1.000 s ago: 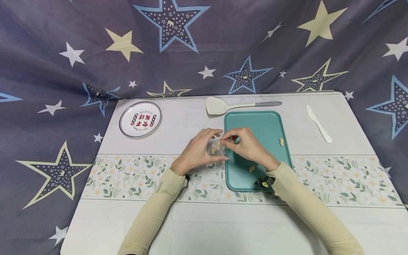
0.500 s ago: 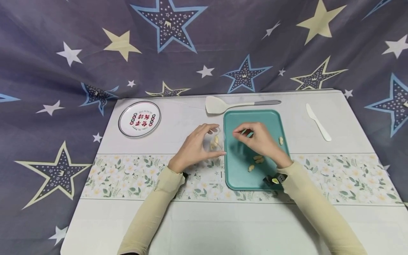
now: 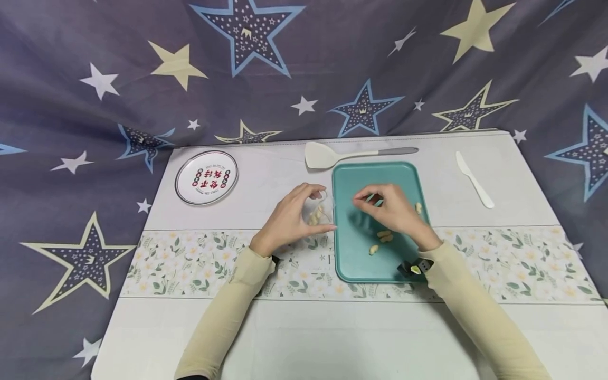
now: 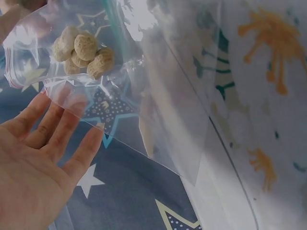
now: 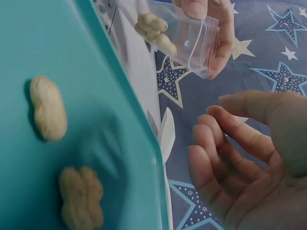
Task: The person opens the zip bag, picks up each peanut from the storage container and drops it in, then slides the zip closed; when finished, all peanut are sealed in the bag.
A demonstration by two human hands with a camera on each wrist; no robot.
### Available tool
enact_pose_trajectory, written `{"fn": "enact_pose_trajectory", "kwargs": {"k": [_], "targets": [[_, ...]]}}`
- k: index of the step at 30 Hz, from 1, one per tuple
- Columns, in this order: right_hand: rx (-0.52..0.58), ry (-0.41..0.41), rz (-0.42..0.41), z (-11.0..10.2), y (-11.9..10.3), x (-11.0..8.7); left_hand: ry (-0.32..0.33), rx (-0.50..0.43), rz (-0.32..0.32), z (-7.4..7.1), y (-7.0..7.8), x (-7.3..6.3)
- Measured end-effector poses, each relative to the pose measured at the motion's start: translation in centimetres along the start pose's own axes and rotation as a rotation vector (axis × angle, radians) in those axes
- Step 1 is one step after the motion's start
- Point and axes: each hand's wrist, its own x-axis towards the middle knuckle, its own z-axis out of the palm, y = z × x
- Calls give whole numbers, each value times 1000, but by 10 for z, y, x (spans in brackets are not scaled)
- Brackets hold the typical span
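My left hand holds a clear zip-top bag just left of the teal tray. Its thumb and fingers lie on either side of the bag's mouth. Several unshelled peanuts are clustered inside the bag. Over the tray, my right hand hovers with loosely bent fingers; the right wrist view shows nothing between them. A lone peanut and a touching pair of peanuts lie on the tray below it. Another peanut rests by the tray's right edge.
Behind the tray lies a white spatula with a grey handle end. A white knife lies to the right. At the back left sits a round plate with red writing. A star-patterned curtain hangs behind the table.
My right hand has drawn back rightward from the bag's mouth to above the tray, its fingers loosening. A peanut seen higher in the bag half a second ago has settled lower. The left hand stays nearly still.
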Motion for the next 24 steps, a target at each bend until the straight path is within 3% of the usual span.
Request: {"fn": "enact_pose_trajectory", "kwargs": {"k": [17, 24], "targets": [[-102, -234, 52, -23, 32, -32, -9, 9, 27, -3, 0, 5], [-115, -269, 89, -25, 38, -40, -29, 26, 17, -4, 0, 4]]}}
